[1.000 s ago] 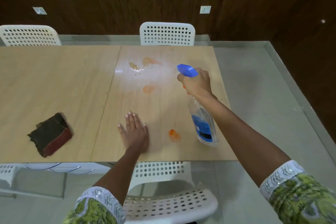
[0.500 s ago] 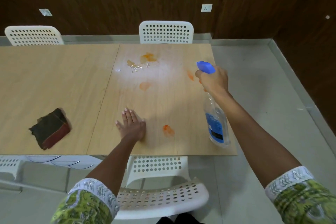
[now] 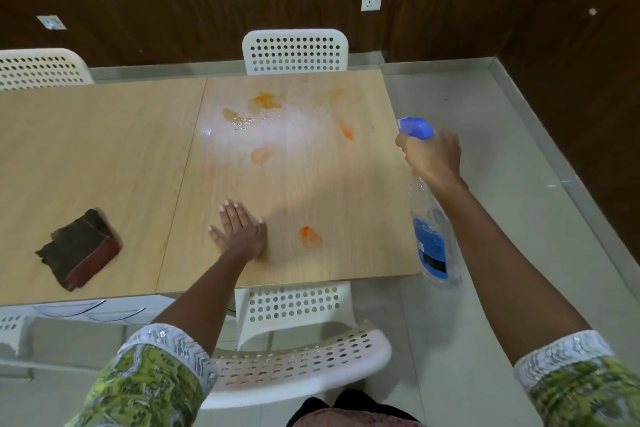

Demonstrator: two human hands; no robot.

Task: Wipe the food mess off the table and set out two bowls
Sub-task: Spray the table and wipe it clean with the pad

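Orange food smears dot the light wooden table (image 3: pixel 104 149): one at the far middle (image 3: pixel 265 100), one to the right (image 3: pixel 346 130), a pale one (image 3: pixel 260 155) and one near the front (image 3: pixel 309 236). A wet sprayed patch (image 3: pixel 277 128) shines around the far smears. My right hand (image 3: pixel 433 158) grips a clear spray bottle with a blue nozzle and blue label (image 3: pixel 433 243), held beyond the table's right edge. My left hand (image 3: pixel 240 230) lies flat on the table, fingers apart. A folded dark red cloth (image 3: pixel 81 248) rests at the left front. No bowls are in view.
White perforated chairs stand at the far side (image 3: pixel 294 50), the far left (image 3: pixel 41 68), and right below me at the near edge (image 3: pixel 294 360). Grey floor lies to the right, bounded by a dark wooden wall.
My right hand has carried the spray bottle to the right, from over the table to just past its right edge. My left hand stays flat on the table.
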